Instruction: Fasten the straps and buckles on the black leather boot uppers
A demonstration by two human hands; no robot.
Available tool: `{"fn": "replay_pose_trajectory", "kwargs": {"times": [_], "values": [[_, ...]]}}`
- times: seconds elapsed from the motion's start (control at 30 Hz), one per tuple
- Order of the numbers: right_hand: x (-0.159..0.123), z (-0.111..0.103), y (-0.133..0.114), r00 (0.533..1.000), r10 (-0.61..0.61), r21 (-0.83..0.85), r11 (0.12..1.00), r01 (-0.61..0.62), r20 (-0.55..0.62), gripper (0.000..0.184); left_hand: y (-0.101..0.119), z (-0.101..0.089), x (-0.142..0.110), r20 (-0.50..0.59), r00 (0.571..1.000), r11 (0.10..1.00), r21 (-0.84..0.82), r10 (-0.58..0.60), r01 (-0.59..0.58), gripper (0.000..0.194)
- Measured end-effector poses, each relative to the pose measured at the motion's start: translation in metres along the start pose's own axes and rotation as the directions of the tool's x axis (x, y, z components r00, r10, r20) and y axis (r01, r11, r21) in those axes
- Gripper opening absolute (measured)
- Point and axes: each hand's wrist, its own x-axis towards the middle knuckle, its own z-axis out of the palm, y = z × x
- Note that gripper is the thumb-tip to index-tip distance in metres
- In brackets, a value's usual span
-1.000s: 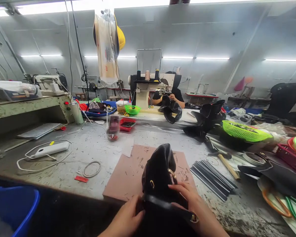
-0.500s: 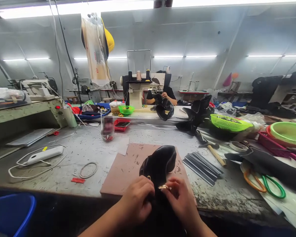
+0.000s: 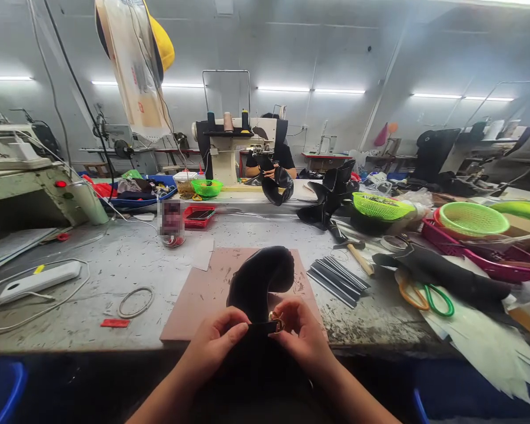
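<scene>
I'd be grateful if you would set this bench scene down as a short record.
Left hand: pinching a black strap
Right hand: fingers at the gold-coloured buckle
Beyond hands: black curved piece, seen against pink board
Right of board: dark strips, wooden handle
Left of board: coiled ring, red piece

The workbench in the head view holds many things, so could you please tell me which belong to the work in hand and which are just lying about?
Likely in the work: black leather piece; its strap, pinched by the left hand; gold buckle, in the right hand; pink board beyond.

Seemingly just lying about: hammer; red tray; red strip; green basket.
</scene>
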Motion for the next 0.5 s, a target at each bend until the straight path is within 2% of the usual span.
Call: {"fn": "replay_pose_trajectory", "kwargs": {"times": [0.2,0.33,0.5], "values": [[-0.003,0.000,0.001,0.999,-0.045,0.076,0.996,0.044,0.003,0.018,-0.010,-0.001,0.000,-0.007,0.992,0.981,-0.149,-0.127,0.125,0.036],[-0.003,0.001,0.004,0.999,-0.009,0.109,0.994,0.005,0.038,0.017,-0.014,0.001,0.003,0.038,0.993,0.978,-0.171,-0.112,0.117,0.035],[-0.005,0.001,0.006,0.999,0.016,0.136,0.990,-0.020,0.028,0.017,-0.017,0.000,0.004,0.072,0.992,0.956,-0.267,-0.102,0.118,0.035]]}}
